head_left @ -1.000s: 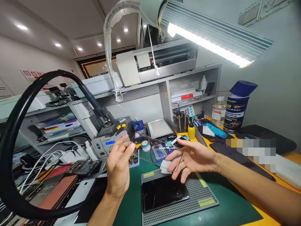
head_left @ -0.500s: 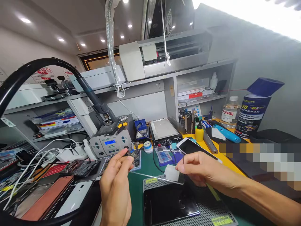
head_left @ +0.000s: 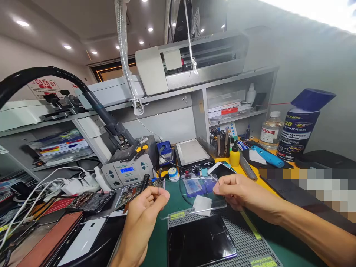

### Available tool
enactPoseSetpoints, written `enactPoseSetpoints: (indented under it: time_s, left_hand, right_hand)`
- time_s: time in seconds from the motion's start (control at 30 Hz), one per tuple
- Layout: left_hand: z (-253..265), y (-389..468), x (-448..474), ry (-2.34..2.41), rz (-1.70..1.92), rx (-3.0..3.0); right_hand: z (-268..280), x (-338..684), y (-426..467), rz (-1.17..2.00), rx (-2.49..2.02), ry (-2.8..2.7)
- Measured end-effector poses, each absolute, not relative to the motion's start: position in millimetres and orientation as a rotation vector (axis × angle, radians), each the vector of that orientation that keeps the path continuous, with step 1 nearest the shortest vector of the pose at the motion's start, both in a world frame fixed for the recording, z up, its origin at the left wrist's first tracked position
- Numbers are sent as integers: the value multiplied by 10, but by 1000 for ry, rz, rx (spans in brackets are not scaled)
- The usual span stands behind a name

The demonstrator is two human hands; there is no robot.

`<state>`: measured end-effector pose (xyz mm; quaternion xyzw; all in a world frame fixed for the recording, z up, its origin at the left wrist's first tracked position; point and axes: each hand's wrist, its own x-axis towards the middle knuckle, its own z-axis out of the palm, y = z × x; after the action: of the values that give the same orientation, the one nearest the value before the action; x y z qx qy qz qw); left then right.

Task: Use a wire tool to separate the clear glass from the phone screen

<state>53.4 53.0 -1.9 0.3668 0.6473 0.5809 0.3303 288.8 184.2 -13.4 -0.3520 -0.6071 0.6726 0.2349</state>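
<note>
Between my two hands hangs a clear glass screen protector (head_left: 174,198), see-through and tilted, seen by its edges and faint reflections. My left hand (head_left: 141,218) pinches its left edge between thumb and fingers. At the opposite edge, my right hand (head_left: 241,193) pinches it the same way. Below lies a phone (head_left: 198,241) with a glossy black screen facing up and bright reflections at its right side. It rests on a grey dotted mat (head_left: 247,237). A small white square wipe (head_left: 202,205) is seen just beyond the phone, under the glass.
A soldering station (head_left: 128,170), a hot plate (head_left: 193,152) and a tool holder (head_left: 222,142) stand at the back. To the right are a yellow bottle (head_left: 234,155) and a spray can (head_left: 297,129). Phone parts (head_left: 52,241) and white cables crowd the left.
The screen protector has turned from nearly edge-on to showing more of its face. My left fingertips moved right and slightly down. The view shifted slightly.
</note>
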Motion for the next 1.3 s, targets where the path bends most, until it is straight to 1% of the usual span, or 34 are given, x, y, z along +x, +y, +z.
enactPoseSetpoints:
  time_s: [0.17,0.37,0.6,0.83,1.03,1.3]
  left_hand:
    - [-97,493,522,1559,1391,963]
    - [-112,489,498,1545,1380,954]
    - [-79,416,566,1555,1451,992]
    - [-146,412,479,1616,1375,1157]
    - [-158,426,447,1640,1359,1191]
    - [-132,454,467,1657,1384,1169]
  right_hand:
    - [-126,2924,1854,1780,-1005,-1724]
    - [-84,2915,1867,1783,-1026,-1741]
    - [-110,2899,1885,1891,-1026,-1700]
    - [-89,2903,1883,1938,-1018,-1694]
    - [-63,2934,1862,1947,-944,-1726]
    - [-71,2933,1875,1918,-966,-1768]
